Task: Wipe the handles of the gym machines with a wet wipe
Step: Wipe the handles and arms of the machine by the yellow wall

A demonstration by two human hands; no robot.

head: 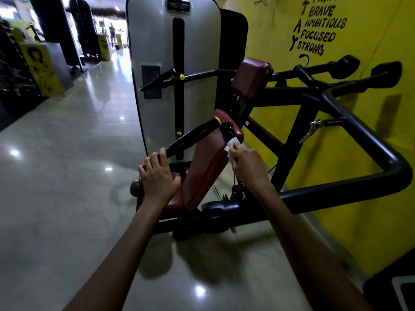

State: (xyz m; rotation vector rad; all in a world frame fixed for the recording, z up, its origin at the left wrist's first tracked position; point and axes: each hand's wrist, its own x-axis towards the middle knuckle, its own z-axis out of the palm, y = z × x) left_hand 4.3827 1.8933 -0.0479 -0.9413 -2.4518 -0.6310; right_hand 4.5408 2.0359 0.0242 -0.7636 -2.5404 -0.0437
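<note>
White wet wipe [231, 148] sat bunched in the right hand [248, 163], whose curled fingers pressed it against the lower part of a glossy black handle [227, 130] of the gym machine. That handle rose just in front of the dark red backrest pad [208, 167]. The left hand [158, 177] gripped the near end of a second black handle [193, 136], fingers wrapped over the bar; this handle slanted up and away to a yellow ring at its far tip, which lay close to the top of the wiped handle. Below the left hand a dark red seat pad [176, 199] showed partly, hidden in part by the wrist. A thick black frame tube [350, 191] ran from under the right forearm out to the right, bent upward and swept back toward a second dark red pad [250, 78] higher up. Behind the handles stood the grey weight-stack cover [157, 52] with a black slot down its middle. The yellow wall [359, 153] on the right carried black painted words, and the pale polished floor [67, 176] spread to the left.
</note>
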